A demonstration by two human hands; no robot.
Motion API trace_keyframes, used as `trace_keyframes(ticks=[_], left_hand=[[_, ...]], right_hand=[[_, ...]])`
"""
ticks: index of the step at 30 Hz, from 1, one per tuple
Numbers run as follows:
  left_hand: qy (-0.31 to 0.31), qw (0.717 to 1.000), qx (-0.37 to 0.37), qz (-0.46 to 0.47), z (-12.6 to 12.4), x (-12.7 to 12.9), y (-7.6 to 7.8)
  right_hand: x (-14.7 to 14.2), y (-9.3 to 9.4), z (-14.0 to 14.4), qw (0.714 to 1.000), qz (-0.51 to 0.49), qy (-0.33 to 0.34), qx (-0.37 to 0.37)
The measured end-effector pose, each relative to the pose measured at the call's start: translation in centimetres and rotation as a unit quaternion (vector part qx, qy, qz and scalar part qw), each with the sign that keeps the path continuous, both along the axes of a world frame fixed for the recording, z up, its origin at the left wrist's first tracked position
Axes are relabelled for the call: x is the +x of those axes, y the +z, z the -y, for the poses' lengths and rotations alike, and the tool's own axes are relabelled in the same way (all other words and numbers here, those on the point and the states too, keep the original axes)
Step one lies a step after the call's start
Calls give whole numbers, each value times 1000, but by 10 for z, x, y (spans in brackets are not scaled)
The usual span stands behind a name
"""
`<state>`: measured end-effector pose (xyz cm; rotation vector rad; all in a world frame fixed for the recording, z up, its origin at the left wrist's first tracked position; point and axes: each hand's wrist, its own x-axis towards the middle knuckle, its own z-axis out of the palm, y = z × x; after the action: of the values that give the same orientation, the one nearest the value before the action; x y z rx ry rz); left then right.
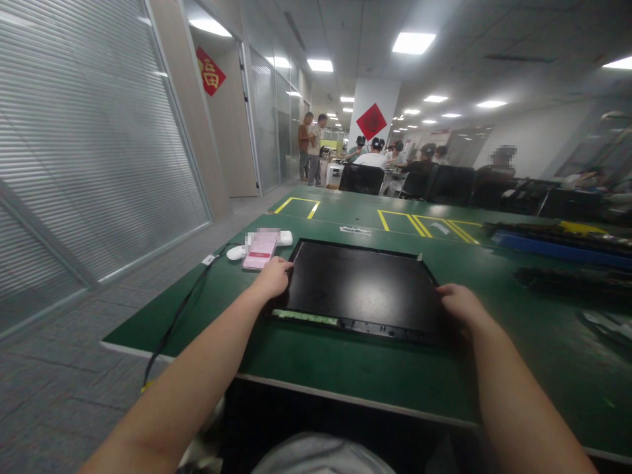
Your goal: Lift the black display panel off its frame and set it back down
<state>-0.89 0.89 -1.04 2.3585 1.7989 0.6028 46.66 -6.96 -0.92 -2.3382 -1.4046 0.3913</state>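
left hand (272,276) and right hand (459,303) each grip a side edge of the black panel (360,286) lying flat near the worktop's (345,362) front edge.

Bare green table (345,368) before the panel (360,289); phone (259,251) crowds its left.

The table (345,368) is dark green, with yellow lines marking boxes toward its far edge. On it lies a glossy black panel (363,286), a pale green strip (306,317) running along its near edge. Near the table's left edge sits a phone (260,251) showing pink and red, beside a white device (285,237). A black cable (172,322) drops over that edge. Red diamond signs (371,121) hang on the pillar and wall.
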Motion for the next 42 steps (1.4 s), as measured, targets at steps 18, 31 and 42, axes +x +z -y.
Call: trace_keyframes(ticks=[18,31,42], left_hand=[[23,989,-66,133,12,0,18],[51,807,-177,562,11,7,25],[77,782,-181,591,2,4,25]], right_hand=[[-10,2,2,1000,-7,-14,1],[-6,-3,0,999,24,-3,26],[-8,-4,-1,998,52,2,30]])
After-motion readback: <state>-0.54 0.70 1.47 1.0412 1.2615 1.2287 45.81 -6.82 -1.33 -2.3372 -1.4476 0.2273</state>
